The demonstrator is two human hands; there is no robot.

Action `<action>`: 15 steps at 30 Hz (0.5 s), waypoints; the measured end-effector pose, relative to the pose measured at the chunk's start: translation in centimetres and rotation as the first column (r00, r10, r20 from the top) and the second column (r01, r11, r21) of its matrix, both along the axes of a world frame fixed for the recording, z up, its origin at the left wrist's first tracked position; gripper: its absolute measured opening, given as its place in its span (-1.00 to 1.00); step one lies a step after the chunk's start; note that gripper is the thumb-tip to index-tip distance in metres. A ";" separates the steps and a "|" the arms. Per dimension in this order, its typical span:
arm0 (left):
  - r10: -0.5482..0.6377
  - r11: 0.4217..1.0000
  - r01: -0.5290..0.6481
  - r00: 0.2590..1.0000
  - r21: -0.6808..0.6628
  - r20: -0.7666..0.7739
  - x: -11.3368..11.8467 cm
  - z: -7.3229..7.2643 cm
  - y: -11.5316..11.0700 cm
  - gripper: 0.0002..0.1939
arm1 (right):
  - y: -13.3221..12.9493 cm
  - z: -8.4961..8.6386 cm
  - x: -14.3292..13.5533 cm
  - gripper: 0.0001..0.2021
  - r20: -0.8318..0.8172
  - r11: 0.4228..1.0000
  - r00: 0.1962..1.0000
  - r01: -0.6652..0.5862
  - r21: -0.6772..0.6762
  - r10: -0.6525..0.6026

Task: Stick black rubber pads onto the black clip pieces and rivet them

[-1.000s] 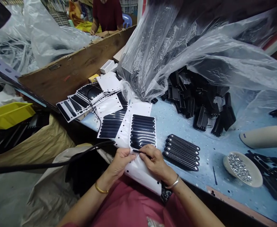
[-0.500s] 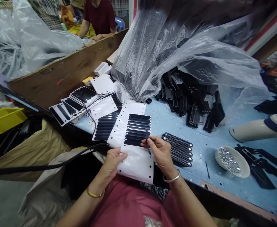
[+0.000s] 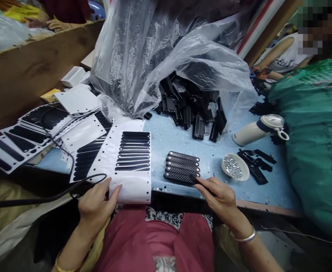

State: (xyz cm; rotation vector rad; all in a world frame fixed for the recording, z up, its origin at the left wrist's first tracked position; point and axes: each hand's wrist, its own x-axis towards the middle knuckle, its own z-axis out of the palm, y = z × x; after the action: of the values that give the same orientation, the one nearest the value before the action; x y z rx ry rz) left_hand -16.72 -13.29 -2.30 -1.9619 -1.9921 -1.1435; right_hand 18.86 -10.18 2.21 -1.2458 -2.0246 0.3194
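Observation:
The white sheet [image 3: 132,189], with a column of long black strips on it, lies at the table's front edge. My left hand [image 3: 99,202] pinches its near left corner between thumb and fingers. To the right, several black perforated bars [image 3: 182,166] with metal rings at their ends lie side by side. At the right end of the nearest bar, my right hand [image 3: 217,194] is closed on a small dark piece [image 3: 194,178], which is partly hidden by the fingertips.
A bowl of metal rings [image 3: 235,167], a bottle [image 3: 252,130] and black parts [image 3: 258,164] are on the right. Behind lie plastic sheeting [image 3: 126,60] and piled black parts [image 3: 191,102]. More sheets [image 3: 81,132] lie left. Other people are in the background.
My right hand has moved from the strips on the white sheet to the perforated bars, with a dark piece in its fingers. The view has turned right; a green sack now shows.

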 end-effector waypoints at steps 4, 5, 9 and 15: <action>-0.268 0.942 0.323 0.886 -0.090 0.378 5.3 1.8 0.1 -0.87 | -0.6 -0.7 -0.3 -0.82 0.015 0.999 1.000 -0.027 0.042 0.026; -0.290 0.892 0.427 0.792 -0.148 0.538 7.1 2.1 0.3 -0.86 | -0.7 -0.7 -0.7 -0.81 0.025 0.998 0.998 -0.052 0.039 0.051; -0.043 0.642 0.709 0.413 -0.291 0.910 12.6 2.9 2.0 -0.79 | -1.0 -0.5 -2.2 -0.80 0.115 0.989 0.985 -0.137 0.054 0.130; 0.201 0.547 0.793 0.186 -0.267 0.962 14.1 3.1 3.6 -0.75 | -1.8 -0.4 -1.9 -0.70 0.019 0.986 0.985 -0.169 -0.013 0.169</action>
State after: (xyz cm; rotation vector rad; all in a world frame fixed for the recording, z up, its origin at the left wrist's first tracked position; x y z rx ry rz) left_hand -2.65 -9.68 0.82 -2.4829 -3.1582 -2.4789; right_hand 17.00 -11.99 1.80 -1.0891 -2.1533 0.4008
